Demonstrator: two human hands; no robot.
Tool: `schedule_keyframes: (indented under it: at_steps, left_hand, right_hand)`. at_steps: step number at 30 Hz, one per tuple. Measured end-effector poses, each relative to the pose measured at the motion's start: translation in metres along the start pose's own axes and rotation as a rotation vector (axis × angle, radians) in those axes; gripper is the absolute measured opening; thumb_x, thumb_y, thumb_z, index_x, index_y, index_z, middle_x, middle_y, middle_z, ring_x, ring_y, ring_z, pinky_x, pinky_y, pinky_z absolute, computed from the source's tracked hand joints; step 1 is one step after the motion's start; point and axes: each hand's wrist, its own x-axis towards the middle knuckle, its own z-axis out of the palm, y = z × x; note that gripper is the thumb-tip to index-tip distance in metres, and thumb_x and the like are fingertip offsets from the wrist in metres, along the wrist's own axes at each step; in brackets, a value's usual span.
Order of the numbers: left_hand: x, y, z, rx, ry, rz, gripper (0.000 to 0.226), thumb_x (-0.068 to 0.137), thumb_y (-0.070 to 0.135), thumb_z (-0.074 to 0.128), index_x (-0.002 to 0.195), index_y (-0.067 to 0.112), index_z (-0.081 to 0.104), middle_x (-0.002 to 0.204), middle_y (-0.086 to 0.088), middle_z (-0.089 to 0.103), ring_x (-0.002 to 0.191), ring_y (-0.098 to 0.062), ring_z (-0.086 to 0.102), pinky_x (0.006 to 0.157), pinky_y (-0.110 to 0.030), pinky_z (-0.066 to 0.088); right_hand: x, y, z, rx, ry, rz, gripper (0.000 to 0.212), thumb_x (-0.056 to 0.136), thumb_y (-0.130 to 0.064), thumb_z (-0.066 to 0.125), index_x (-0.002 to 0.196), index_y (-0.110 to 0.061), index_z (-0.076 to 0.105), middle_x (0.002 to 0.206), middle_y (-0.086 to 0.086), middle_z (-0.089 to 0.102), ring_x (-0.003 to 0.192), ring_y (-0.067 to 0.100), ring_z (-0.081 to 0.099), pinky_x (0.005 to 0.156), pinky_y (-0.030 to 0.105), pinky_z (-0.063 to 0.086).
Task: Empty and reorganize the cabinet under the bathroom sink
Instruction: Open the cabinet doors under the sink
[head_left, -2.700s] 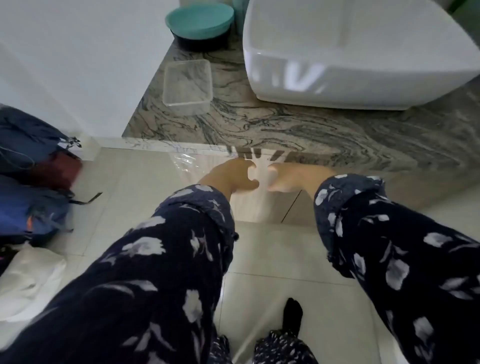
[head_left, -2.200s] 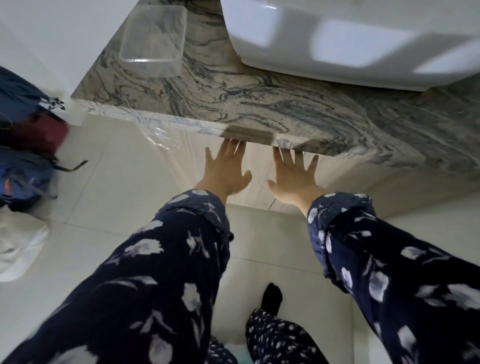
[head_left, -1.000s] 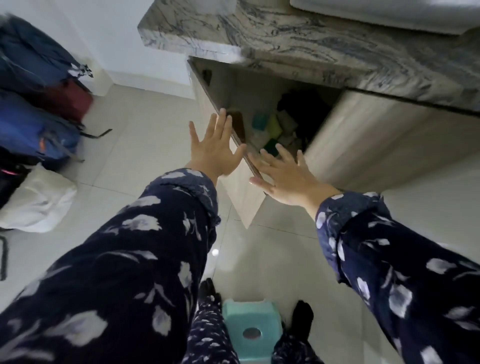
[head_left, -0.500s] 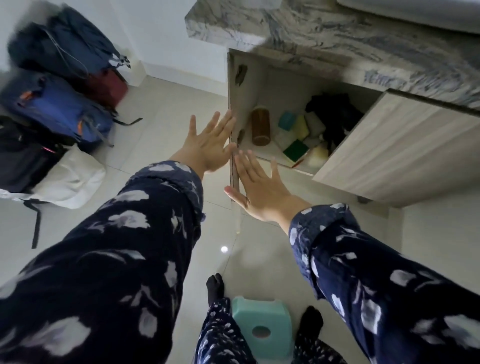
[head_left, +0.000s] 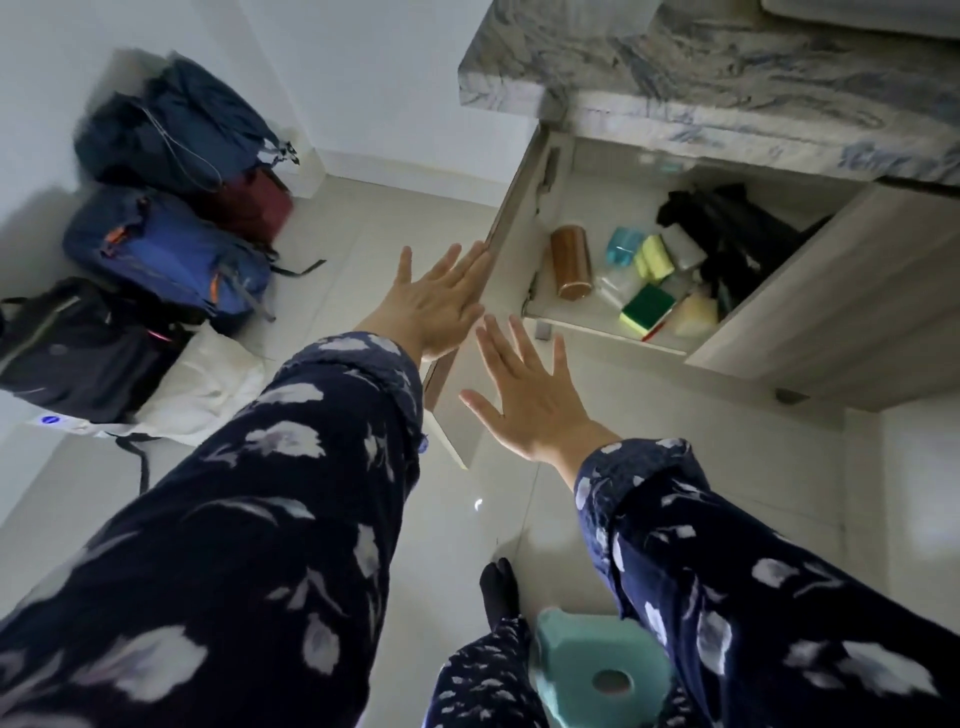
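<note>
Cabinet (head_left: 582, 218) under the marble worktop (head_left: 727, 88) stands open, left door (head_left: 467, 364) swung out. Left hand (head_left: 436, 301) is flat on that door's outer face, fingers straight and spread — holding nothing. Right hand (head_left: 524, 400) hovers just beside the door's inner side, spread wide too, empty. Inside on the shelf: a copper canister (head_left: 571, 262) lying on its side, yellow-green sponges (head_left: 649, 306), a blue bottle (head_left: 623, 247), something black (head_left: 727, 228) at the back. Backpacks (head_left: 166, 208) piled on the floor to the left.
</note>
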Motion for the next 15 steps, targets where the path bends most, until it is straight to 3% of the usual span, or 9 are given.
schedule_keyframes:
  at_steps: [5, 9, 15]
  left_hand:
    - [0.008, 0.016, -0.001, -0.017, 0.024, -0.116, 0.07, 0.1, 0.047, 0.02, 0.152, 0.012, -0.011, 0.16, -0.001, -0.016, 0.147, -0.016, -0.014, 0.117, -0.054, -0.006]
    - [0.028, 0.057, -0.017, -0.031, 0.052, -0.022, 0.068, 0.099, 0.034, 0.036, 0.153, 0.013, 0.0, 0.162, -0.001, -0.003, 0.148, -0.017, -0.008, 0.118, -0.051, -0.002]
    - [0.069, 0.132, -0.044, -0.224, 0.09, 0.09, 0.057, 0.094, 0.024, 0.049, 0.146, 0.014, 0.029, 0.152, -0.004, 0.033, 0.141, -0.024, 0.028, 0.114, -0.046, 0.023]
  right_hand:
    - [0.001, 0.031, -0.023, -0.039, -0.124, 0.106, 0.068, 0.1, -0.05, 0.022, 0.153, -0.019, -0.008, 0.16, -0.005, -0.016, 0.147, 0.019, -0.017, 0.118, 0.055, -0.005]
    - [-0.005, 0.069, -0.044, -0.03, -0.144, 0.228, 0.063, 0.101, -0.043, 0.027, 0.154, -0.021, -0.001, 0.162, -0.003, -0.005, 0.149, 0.02, -0.012, 0.118, 0.055, -0.001]
    - [-0.033, 0.151, -0.067, -0.015, -0.109, 0.407, 0.062, 0.1, -0.042, 0.032, 0.153, -0.023, 0.006, 0.162, 0.001, 0.0, 0.149, 0.022, -0.006, 0.118, 0.055, 0.008]
